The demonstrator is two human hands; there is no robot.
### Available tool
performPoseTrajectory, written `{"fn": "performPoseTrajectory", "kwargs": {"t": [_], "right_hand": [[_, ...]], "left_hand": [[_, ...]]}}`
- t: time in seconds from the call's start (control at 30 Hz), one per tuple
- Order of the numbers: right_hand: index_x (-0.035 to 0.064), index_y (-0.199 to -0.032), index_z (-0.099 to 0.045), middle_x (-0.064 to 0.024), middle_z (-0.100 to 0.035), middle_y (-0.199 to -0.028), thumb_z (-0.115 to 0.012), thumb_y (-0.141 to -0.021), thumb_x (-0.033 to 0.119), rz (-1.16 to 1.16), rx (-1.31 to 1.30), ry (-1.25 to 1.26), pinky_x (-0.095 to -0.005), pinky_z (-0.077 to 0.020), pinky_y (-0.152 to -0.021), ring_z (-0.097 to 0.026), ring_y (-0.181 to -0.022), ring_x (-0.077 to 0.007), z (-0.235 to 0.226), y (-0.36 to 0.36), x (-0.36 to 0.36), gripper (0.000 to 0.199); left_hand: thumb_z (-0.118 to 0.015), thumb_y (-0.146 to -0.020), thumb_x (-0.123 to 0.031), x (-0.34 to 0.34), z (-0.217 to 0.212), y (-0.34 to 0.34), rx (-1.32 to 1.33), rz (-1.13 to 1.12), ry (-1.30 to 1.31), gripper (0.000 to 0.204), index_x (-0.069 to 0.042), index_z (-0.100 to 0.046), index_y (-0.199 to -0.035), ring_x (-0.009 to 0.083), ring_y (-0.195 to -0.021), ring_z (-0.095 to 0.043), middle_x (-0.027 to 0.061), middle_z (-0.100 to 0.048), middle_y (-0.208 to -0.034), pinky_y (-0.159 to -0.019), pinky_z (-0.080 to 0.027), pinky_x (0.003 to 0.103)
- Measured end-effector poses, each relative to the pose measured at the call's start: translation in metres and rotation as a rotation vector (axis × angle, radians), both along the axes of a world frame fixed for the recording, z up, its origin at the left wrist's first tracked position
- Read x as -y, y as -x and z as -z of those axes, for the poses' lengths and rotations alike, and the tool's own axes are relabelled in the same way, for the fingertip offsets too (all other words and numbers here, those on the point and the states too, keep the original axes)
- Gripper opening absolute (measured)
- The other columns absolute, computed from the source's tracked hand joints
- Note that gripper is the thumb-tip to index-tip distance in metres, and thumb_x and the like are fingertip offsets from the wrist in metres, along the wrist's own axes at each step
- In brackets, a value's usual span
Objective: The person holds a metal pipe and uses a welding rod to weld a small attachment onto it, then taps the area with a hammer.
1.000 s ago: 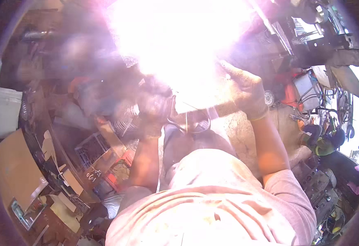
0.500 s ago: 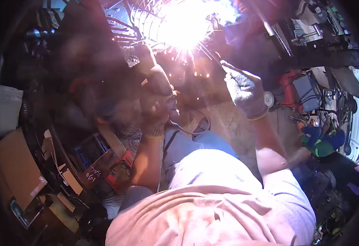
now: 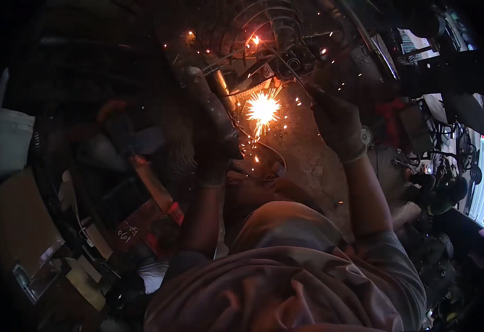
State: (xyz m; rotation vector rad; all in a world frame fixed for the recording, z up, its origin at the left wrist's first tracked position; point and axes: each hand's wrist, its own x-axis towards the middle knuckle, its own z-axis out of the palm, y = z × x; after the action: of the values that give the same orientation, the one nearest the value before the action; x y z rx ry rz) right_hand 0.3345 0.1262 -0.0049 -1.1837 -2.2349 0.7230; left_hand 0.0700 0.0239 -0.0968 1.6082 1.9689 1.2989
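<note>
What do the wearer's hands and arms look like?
Left hand and right hand: dark-looking fabric gloves; the right wrist cuff has a paler edge. Forearms bare. Short, loose, dull grey fabric right sleeve; left sleeve mostly in shadow. Too dark for markings.

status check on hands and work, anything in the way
Right hand holding thin rod. Left hand in shadow, grip unclear. Wire frame ahead, glowing spot showing. Sparks between hands.

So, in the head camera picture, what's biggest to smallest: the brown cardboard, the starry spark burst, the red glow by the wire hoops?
1. Brown cardboard, easily largest
2. Spark burst
3. Red glow, tiny
</note>
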Motion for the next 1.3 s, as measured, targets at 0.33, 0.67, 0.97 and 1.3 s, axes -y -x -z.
{"fn": "performPoseTrajectory", "kwargs": {"t": [0.33, 0.67, 0.97, 1.3], "right_hand": [[0.0051, -0.122, -0.069, -0.0200, -0.072, -0.099, -0.062, -0.088, 0.008, 0.082, 0.014, 0.051, -0.0364, -0.0562, -0.079, -0.073, -0.091, -0.0310, -0.012, 0.005, 0.005, 0.034], [0.0043, -0.118, -0.070, -0.0193, -0.072, -0.099, -0.062, -0.086, 0.008, 0.084, 0.014, 0.080, -0.0362, -0.0550, -0.079, -0.072, -0.093, -0.0306, -0.006, 0.004, 0.003, 0.033], [0.0038, -0.118, -0.071, -0.0140, -0.072, -0.088, -0.063, -0.087, 0.000, 0.142, -0.240, 0.171, -0.0306, -0.0548, -0.071, -0.068, -0.077, -0.0192, -0.005, 0.010, 0.007, 0.032], [0.0092, -0.122, -0.070, -0.0117, -0.070, -0.082, -0.066, -0.090, 0.011, 0.086, -0.264, 0.052, -0.0318, -0.0536, -0.068, -0.067, -0.071, -0.0204, 0.007, 0.006, 0.001, 0.032]], "left_hand": [[-0.065, -0.091, -0.017, 0.002, 0.018, 0.002, 1.664, 0.203, -0.070, 0.038, -0.003, -0.048, -0.123, 0.0230, -0.072, -0.066, 0.0110, -0.064, -0.091, -0.061, -0.056, 0.036], [-0.065, -0.095, -0.020, 0.000, 0.042, 0.003, 0.455, -0.015, 0.138, 0.030, -0.003, -0.053, -0.117, 0.0223, -0.078, -0.066, 0.0111, -0.064, -0.096, -0.066, -0.058, 0.036], [-0.065, -0.094, -0.019, 0.011, 0.046, 0.003, 0.392, -0.010, 0.162, 0.033, -0.003, -0.053, -0.119, 0.0225, -0.081, -0.066, 0.0105, -0.063, -0.098, -0.069, -0.057, 0.036], [-0.066, -0.093, -0.019, 0.015, 0.039, 0.002, 0.380, -0.023, 0.156, 0.036, -0.003, -0.053, -0.123, 0.0228, -0.085, -0.066, 0.0098, -0.062, -0.101, -0.072, -0.057, 0.036]]}}
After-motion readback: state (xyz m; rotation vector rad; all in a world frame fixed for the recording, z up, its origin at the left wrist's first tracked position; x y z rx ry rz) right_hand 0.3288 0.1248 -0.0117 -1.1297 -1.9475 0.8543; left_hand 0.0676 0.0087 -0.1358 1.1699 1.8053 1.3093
